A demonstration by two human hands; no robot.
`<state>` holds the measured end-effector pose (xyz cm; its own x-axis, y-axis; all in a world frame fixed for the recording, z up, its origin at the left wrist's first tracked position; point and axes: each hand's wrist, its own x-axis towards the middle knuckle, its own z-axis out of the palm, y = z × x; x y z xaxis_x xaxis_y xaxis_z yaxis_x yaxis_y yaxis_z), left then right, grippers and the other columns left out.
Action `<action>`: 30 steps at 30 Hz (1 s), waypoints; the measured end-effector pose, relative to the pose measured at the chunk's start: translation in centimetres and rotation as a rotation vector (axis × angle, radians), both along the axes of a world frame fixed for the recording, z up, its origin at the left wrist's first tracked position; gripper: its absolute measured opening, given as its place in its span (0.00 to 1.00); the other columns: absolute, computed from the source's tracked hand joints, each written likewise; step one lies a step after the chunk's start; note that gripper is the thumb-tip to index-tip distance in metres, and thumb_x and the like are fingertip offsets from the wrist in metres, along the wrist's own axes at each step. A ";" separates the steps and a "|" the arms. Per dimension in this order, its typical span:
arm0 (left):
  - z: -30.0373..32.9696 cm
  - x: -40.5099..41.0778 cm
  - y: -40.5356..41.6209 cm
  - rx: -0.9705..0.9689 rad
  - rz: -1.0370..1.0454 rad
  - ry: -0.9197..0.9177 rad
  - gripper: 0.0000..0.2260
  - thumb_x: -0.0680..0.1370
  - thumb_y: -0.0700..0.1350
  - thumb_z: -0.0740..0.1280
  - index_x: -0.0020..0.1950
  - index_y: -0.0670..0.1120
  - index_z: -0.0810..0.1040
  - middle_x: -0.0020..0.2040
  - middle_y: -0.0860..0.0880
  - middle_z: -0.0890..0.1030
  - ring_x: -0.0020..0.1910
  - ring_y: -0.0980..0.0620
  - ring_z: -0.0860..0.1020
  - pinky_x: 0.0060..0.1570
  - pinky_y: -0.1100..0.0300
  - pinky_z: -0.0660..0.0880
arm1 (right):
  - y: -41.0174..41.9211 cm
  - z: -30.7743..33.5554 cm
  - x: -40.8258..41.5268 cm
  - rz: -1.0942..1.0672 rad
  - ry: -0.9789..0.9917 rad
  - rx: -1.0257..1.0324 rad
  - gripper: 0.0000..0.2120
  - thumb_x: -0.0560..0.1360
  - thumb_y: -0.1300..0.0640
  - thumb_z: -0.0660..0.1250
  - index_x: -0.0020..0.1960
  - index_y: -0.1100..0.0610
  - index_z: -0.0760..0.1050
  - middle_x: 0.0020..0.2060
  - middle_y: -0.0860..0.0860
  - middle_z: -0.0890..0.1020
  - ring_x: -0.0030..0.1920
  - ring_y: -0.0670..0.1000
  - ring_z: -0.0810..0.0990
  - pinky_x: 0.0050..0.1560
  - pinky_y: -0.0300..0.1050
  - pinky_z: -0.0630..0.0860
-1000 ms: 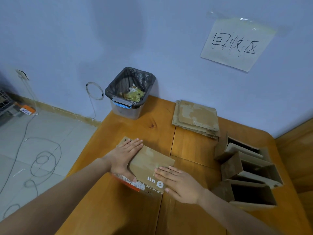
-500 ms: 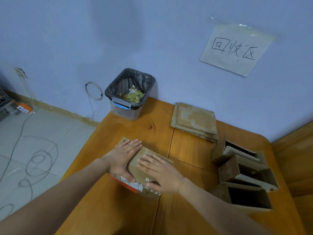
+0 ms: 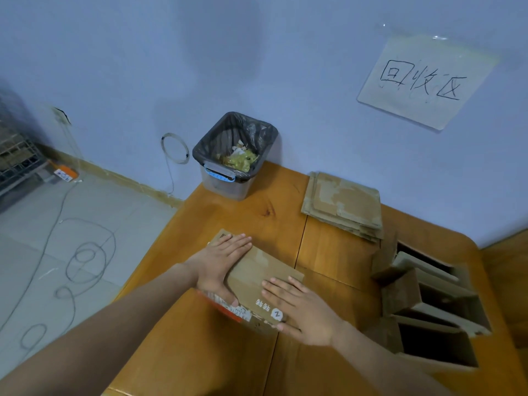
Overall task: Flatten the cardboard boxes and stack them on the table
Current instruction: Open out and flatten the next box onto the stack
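A brown cardboard box [image 3: 258,277] with an orange-and-white printed edge lies pressed nearly flat on the wooden table [image 3: 243,212]. My left hand [image 3: 221,262] presses on its left part with straight fingers. My right hand [image 3: 303,310] lies flat on its right front corner, fingers spread. A stack of flattened boxes [image 3: 344,205] rests at the back of the table near the wall. Three open, unflattened boxes [image 3: 428,307] stand in a row at the table's right side.
A lined waste bin [image 3: 235,155] with scraps stands on the table's back left corner. A paper sign [image 3: 425,81] hangs on the wall. Left of the table lies tiled floor with loose cables [image 3: 85,258]. The table's left edge runs close to my left forearm.
My right hand slid left onto the middle of the box, then moved back right to its front corner. My left hand stayed in place on the box.
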<state>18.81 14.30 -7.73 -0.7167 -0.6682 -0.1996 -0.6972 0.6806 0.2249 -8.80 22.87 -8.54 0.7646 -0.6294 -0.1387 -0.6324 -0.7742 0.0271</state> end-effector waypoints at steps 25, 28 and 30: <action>-0.2 0.1 0.2 -0.015 -0.015 -0.010 0.61 0.62 0.78 0.63 0.79 0.44 0.41 0.79 0.48 0.39 0.75 0.54 0.32 0.71 0.59 0.27 | 3.8 1.1 -4.3 -0.111 -0.100 -0.028 0.27 0.80 0.45 0.52 0.76 0.56 0.58 0.74 0.52 0.63 0.74 0.51 0.62 0.68 0.54 0.68; -0.3 0.2 0.1 -0.023 -0.017 -0.005 0.60 0.62 0.78 0.63 0.79 0.44 0.41 0.79 0.48 0.38 0.75 0.54 0.32 0.70 0.59 0.26 | 4.2 1.0 -4.7 -0.136 -0.111 -0.051 0.27 0.79 0.45 0.53 0.75 0.55 0.60 0.74 0.51 0.64 0.73 0.50 0.62 0.68 0.54 0.68; -0.3 0.2 0.2 -0.023 -0.021 -0.001 0.60 0.63 0.78 0.63 0.79 0.44 0.41 0.79 0.48 0.38 0.75 0.54 0.32 0.70 0.59 0.26 | 4.3 0.9 -4.9 -0.137 -0.109 -0.067 0.26 0.79 0.45 0.53 0.75 0.55 0.62 0.74 0.50 0.65 0.73 0.50 0.63 0.69 0.53 0.66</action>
